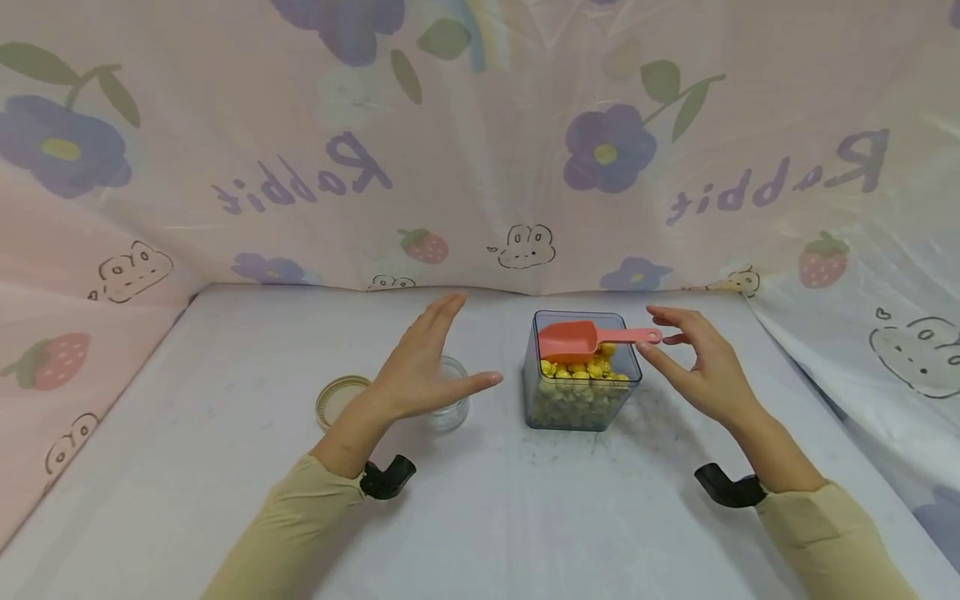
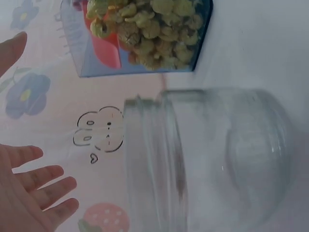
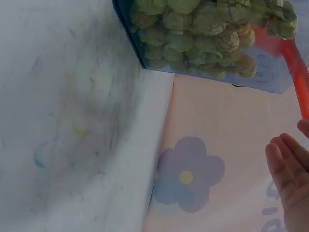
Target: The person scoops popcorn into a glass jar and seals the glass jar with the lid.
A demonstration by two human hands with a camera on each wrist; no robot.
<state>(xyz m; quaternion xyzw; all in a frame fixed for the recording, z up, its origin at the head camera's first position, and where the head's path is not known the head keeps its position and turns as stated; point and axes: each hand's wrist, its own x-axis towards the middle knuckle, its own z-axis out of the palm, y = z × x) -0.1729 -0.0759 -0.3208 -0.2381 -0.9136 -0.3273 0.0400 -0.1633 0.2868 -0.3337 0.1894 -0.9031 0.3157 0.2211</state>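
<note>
In the head view, your left hand (image 1: 420, 367) is beside and over the jar (image 1: 453, 410), thumb and fingers spread, gripping nothing; the wide span seems suited to a round body. The lid (image 1: 322, 404) lies at the jar's 9 o'clock, leaving its mouth uncovered, and the container (image 1: 581, 384) stands upright at 3 o'clock on the counter (image 1: 480, 533). Its scoop (image 1: 573, 340) rests in the top, handle jutting over the rim to 3 o'clock, presumably for easy reach by your right hand (image 1: 705, 367). That hand holds nothing, fingers loosely bent; whether the thumb touches the handle, I cannot tell. The left wrist view puts the smooth glass jar at 4 o'clock, its ridged neck apart from your straight fingers at 8. In the right wrist view, lumpy popcorn (image 3: 190, 36) fills bluish, see-through plastic at 1 o'clock; your hand is at 4.
</note>
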